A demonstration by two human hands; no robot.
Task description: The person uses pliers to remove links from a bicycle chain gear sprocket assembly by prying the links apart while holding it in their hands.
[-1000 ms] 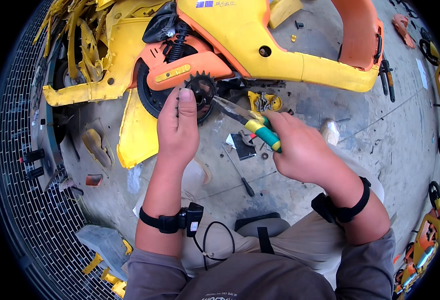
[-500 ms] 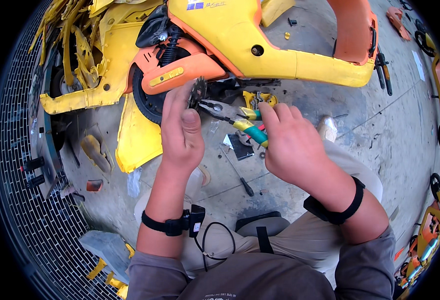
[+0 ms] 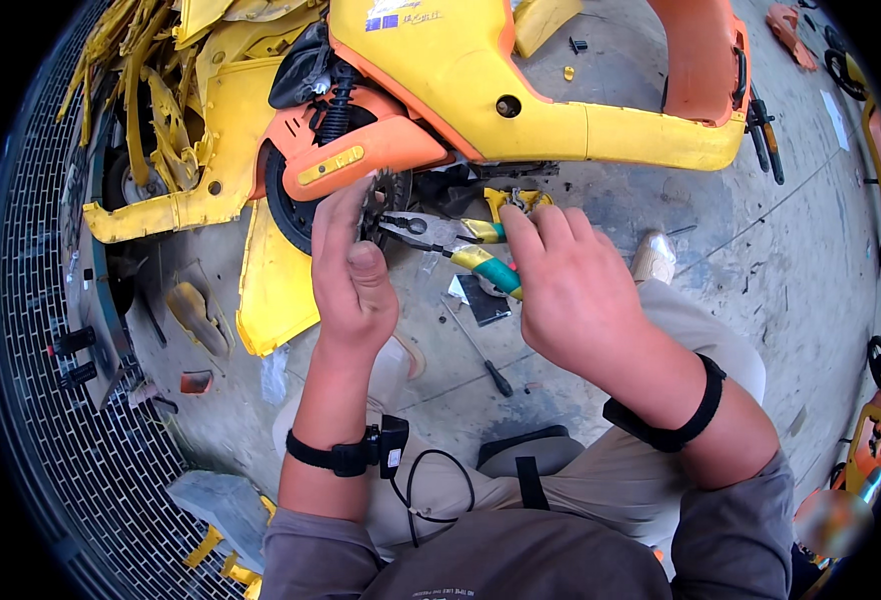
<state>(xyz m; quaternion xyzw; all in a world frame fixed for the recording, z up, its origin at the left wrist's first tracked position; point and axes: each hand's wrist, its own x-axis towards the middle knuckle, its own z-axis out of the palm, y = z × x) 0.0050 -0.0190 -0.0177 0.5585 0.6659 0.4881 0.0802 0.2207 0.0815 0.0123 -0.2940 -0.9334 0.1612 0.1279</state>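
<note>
My left hand is raised with the fingers upright and the thumb bent in, holding a dark toothed sprocket edge-on against the palm. My right hand grips combination pliers by their green and yellow handles. The jaws point left and meet the sprocket near its middle; exactly what they bite on is hidden. Just beyond my hands a yellow and orange scooter body lies on the floor, its black rear wheel partly covered by an orange guard.
Torn yellow panels are heaped at the far left. A screwdriver, a dark square piece and a small yellow part lie between my knees and the scooter. A grey block stands at lower left. More scooters line the right edge.
Both hands, with the sprocket and the pliers, have shifted slightly left and down. The sprocket is turned a little, and the jaws remain against it.
</note>
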